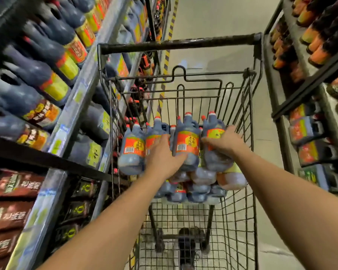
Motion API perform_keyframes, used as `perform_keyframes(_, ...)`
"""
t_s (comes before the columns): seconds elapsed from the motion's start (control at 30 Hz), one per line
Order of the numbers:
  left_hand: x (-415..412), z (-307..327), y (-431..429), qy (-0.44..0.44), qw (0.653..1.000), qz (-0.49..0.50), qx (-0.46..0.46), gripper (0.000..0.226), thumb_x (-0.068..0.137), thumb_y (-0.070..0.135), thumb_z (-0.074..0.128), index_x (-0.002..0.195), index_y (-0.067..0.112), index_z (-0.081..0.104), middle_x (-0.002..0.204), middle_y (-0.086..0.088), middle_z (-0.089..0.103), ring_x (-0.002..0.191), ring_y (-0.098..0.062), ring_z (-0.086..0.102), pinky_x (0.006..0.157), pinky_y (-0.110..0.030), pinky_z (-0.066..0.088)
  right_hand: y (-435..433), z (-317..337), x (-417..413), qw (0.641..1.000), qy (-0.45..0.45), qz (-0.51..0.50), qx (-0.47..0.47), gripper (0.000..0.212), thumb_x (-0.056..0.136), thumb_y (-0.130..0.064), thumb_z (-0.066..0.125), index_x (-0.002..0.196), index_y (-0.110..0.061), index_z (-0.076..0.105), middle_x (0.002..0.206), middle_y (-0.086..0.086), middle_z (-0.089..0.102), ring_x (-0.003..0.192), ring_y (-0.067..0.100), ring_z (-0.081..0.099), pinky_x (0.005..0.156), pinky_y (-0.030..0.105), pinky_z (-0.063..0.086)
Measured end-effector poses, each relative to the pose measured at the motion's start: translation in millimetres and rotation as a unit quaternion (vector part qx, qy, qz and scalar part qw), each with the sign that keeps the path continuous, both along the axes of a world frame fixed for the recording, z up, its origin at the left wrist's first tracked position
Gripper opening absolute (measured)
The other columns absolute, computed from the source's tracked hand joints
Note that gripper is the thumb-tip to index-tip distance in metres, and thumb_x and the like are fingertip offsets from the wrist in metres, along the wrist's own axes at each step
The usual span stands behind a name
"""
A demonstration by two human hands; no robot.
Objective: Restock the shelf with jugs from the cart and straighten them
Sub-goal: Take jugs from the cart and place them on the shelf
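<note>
Several dark jugs with red caps and orange labels are stacked in the wire cart. Both my arms reach into it. My left hand lies on the second jug from the left, its fingers wrapped toward the middle jug. My right hand grips the rightmost top jug across its label. The leftmost jug stands untouched. More jugs lie underneath in a lower layer. The shelf on the left holds rows of similar dark jugs.
The cart's black handle bar is at the far end. Brown pouches fill the lower left shelf. Another shelf unit with bottles stands on the right. The aisle floor with a yellow-black stripe runs ahead.
</note>
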State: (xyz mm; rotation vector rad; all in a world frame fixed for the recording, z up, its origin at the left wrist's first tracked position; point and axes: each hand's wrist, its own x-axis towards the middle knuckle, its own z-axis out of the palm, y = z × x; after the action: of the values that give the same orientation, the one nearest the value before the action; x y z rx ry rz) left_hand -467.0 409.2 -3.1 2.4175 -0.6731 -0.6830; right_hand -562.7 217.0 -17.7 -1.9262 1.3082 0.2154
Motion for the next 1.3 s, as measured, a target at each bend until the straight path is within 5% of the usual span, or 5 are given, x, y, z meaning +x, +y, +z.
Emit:
perform_keyframes(0.33,16.2,-35.6,-72.2,0.081,0.995,0.009,0.065,0.101,0.074,0.049,0.077,0.150,0.014,0.021,0.136,-0.012,0.051,0.117,-0.035,0.055,0.092,-0.046,0.051,-10.7,-4.7,3.4,0.995,-0.054,-0.056,0.065,0.102,0.029,-0.058,0.075,0.117,-0.012,0.053,0.104,0.011,0.066,0.089,0.026,0.067,0.078,0.044,0.059)
perform_keyframes(0.5,22.6,-43.5,-98.6,0.059,0.978,-0.021,0.201,0.119,0.076,0.066,0.066,0.155,0.012,-0.004,0.145,-0.017,0.044,0.124,-0.038,0.050,0.091,-0.043,0.050,-7.9,3.9,-14.8,0.993,-0.109,-0.050,0.024,0.092,0.036,-0.058,0.080,0.109,-0.023,0.036,0.105,0.002,0.060,0.087,0.018,0.063,0.074,0.041,0.058)
perform_keyframes(0.73,17.4,-51.9,-111.5,0.025,0.966,0.074,0.246,0.127,0.061,0.066,0.080,0.152,0.009,0.011,0.139,-0.015,0.050,0.124,-0.038,0.049,0.084,-0.043,0.049,-5.5,30.0,-39.3,0.985,-0.168,-0.014,-0.044,0.117,0.035,-0.060,0.073,0.137,-0.020,0.030,0.124,0.001,0.054,0.107,0.022,0.059,0.086,0.045,0.054)
perform_keyframes(1.1,-1.6,-9.8,-58.6,0.094,0.983,0.142,-0.066,0.102,0.043,0.043,0.087,0.127,0.023,0.034,0.115,-0.003,0.061,0.099,-0.029,0.062,0.082,-0.047,0.056,17.4,64.8,-62.7,0.964,-0.253,-0.006,-0.082,0.102,0.052,-0.033,0.088,0.137,-0.019,0.035,0.129,0.000,0.050,0.113,0.016,0.054,0.092,0.032,0.048)
perform_keyframes(1.3,-18.8,44.2,-4.1,0.063,0.971,0.117,-0.198,0.119,0.036,0.053,0.086,0.137,0.022,0.031,0.119,0.005,0.057,0.104,-0.019,0.059,0.079,-0.033,0.052,49.2,96.3,-64.0,0.950,-0.291,0.016,-0.115,0.093,0.051,-0.029,0.087,0.128,-0.025,0.037,0.124,-0.002,0.049,0.108,0.013,0.052,0.083,0.023,0.041)
